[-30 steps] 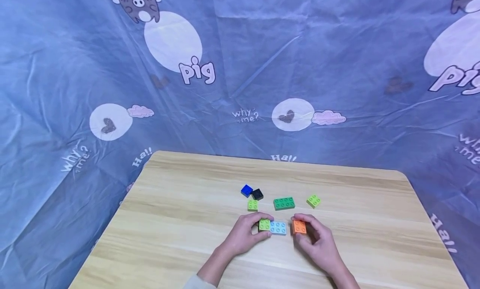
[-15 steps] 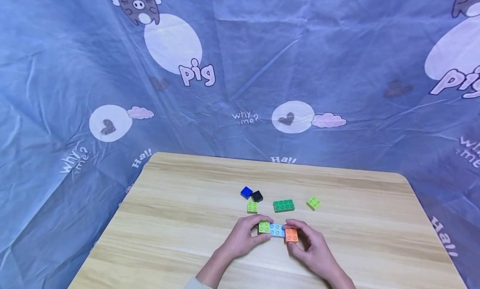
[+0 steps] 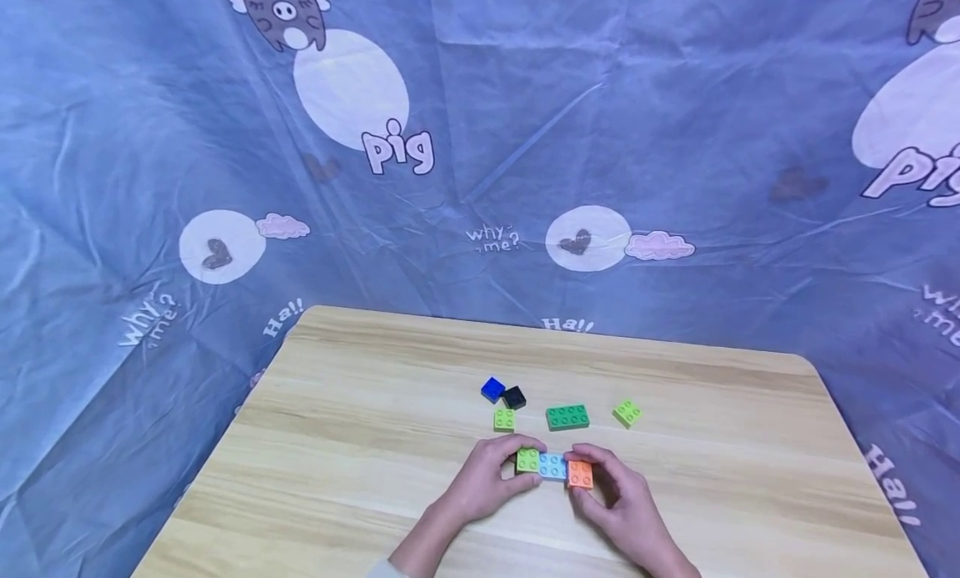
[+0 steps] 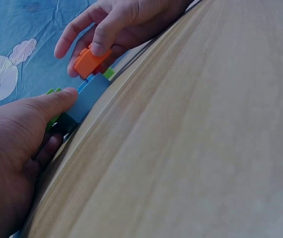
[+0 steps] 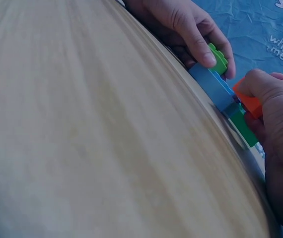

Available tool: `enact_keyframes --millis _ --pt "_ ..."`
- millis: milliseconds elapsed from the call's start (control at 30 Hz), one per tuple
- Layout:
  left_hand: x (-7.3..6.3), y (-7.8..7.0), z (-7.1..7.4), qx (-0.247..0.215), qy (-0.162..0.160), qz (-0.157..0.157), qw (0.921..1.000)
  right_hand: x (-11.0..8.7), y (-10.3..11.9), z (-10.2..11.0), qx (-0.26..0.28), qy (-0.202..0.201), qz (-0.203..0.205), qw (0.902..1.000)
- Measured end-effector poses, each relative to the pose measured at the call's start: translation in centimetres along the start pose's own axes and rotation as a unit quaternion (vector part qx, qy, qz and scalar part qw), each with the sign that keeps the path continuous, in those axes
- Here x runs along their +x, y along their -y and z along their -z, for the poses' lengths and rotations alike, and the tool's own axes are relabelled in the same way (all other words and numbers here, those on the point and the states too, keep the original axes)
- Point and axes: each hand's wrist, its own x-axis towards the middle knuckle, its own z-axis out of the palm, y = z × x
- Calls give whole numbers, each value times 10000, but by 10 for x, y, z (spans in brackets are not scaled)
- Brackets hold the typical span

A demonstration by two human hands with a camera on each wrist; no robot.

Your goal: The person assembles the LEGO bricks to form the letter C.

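Cloth [image 3: 495, 169] behind, table [image 3: 360, 411] below: orange brick [image 3: 580, 474] poised at the pale brick [image 3: 553, 466]

Left side: my left hand [image 3: 486, 478] grips the held lime [image 3: 528, 459], thumb near, fingers along the far side. Held lime appears mounted on the pale brick's left end. Something dark shows beneath its left part; brick or shadow, cannot tell. Good anchor, I judge: brace here so nothing slides when pressure comes.

Behind that hand, loose: dark-blue brick [image 3: 492, 389], black brick [image 3: 513, 397] close against it, spare lime [image 3: 504, 420] just nearer me. Well enough out of the way.

Centre: pale brick low at the table, two columns of studs visible between held lime and orange brick. Green brick [image 3: 567, 418] lies behind, apart.

Right of centre: orange brick over the pale brick's right end, tilted in both wrist views. Whether it touches the studs, cannot tell. Right hand [image 3: 632, 507] pinches it, thumb near, fingers far.

Step in hand, as I read it: seating orange on pale. Level it first, square its sides to the pale brick's, feel for the studs, then press straight down. A skewed push could tip the left end up.

Far right: another lime [image 3: 627, 414], loose, turned askew.
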Motion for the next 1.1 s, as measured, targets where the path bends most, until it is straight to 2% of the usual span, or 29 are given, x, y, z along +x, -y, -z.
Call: enact_keyframes --millis 133,267,433,867,1100 --pt "-3 -2 0 -101 31 79 9999 -2 3 -4 -285 -91 62 9995" --pt "-10 -3 0 -76 4 150 9999 -4 3 -9 -414 -87 334 9985" --pt "-11 -1 1 -13 -85 25 10000 -1 0 -14 -761 -154 623 9950" --pt "-5 1 -1 -72 -112 -124 9998 10 2 -15 -1168 -205 615 9910" --pt "-2 0 -2 -88 -95 -126 9998 12 1 -15 -931 -328 439 9941"
